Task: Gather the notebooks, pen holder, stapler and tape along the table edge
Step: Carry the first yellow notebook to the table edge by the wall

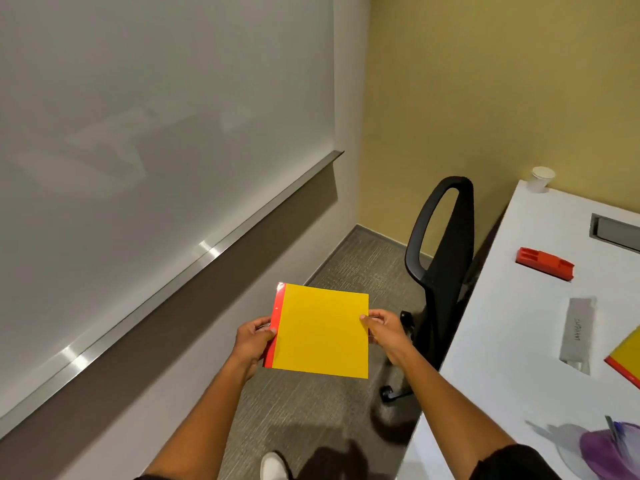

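Observation:
A yellow notebook [322,332] with a red spine hangs flat over the carpet, left of the white table [512,341]. My left hand [254,341] grips its red spine edge and my right hand [384,329] pinches its right edge. A second yellow notebook [627,358] pokes in at the table's right, mostly cut off by the frame. A red stapler [543,263] lies farther back on the table. A purple pen holder [609,448] with pens sits at the near right. No tape shows.
A black office chair [443,258] stands between me and the table's left edge. A grey flat pouch [576,336] and a paper cup [542,178] are on the table. A whiteboard with a metal ledge [194,268] runs along the left wall.

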Demonstrator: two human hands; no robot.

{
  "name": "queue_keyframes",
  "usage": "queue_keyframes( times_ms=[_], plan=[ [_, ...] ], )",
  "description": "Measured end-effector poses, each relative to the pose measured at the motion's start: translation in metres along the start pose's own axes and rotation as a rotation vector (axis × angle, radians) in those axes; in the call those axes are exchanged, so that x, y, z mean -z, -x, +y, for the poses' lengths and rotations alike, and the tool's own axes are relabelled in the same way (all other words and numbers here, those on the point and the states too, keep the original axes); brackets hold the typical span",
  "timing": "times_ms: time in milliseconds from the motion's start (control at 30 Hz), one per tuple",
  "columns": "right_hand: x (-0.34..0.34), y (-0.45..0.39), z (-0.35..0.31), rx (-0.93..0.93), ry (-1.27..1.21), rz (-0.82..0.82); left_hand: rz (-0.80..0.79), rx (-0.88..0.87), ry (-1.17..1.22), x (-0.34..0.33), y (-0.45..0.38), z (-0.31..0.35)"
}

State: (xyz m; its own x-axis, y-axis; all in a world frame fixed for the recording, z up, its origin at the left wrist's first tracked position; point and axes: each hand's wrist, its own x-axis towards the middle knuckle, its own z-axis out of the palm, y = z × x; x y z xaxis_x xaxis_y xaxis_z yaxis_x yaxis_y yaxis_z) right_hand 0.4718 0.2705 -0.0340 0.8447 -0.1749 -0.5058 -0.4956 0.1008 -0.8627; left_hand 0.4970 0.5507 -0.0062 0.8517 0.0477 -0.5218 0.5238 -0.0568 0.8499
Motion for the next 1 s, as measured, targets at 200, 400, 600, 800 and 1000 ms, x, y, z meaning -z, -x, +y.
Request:
queue_keyframes(
  times_ms=[200, 400, 600, 800, 1000],
  plan=[
    [-0.010, -0.077, -0.016, -0.078, -0.131, 0.145, -0.181, 0.058, -0.097, -0.017, -0.114, 0.054],
    [-0.034, -0.144, -0.049, -0.121, -0.242, 0.297, -0.388, 0.095, -0.047, -0.029, -0.221, 0.134],
    [-0.050, -0.204, -0.108, -0.115, -0.411, 0.408, -0.507, 0.129, 0.081, -0.047, -0.319, 0.215],
    [-0.036, -0.269, -0.150, -0.068, -0.754, 0.501, -0.599, 0.197, 0.362, -0.108, -0.385, 0.275],
    [0.001, -0.367, -0.197, -0.004, -1.056, 0.588, -0.721, 0.164, 0.403, -0.213, -0.435, 0.325]
  ],
)
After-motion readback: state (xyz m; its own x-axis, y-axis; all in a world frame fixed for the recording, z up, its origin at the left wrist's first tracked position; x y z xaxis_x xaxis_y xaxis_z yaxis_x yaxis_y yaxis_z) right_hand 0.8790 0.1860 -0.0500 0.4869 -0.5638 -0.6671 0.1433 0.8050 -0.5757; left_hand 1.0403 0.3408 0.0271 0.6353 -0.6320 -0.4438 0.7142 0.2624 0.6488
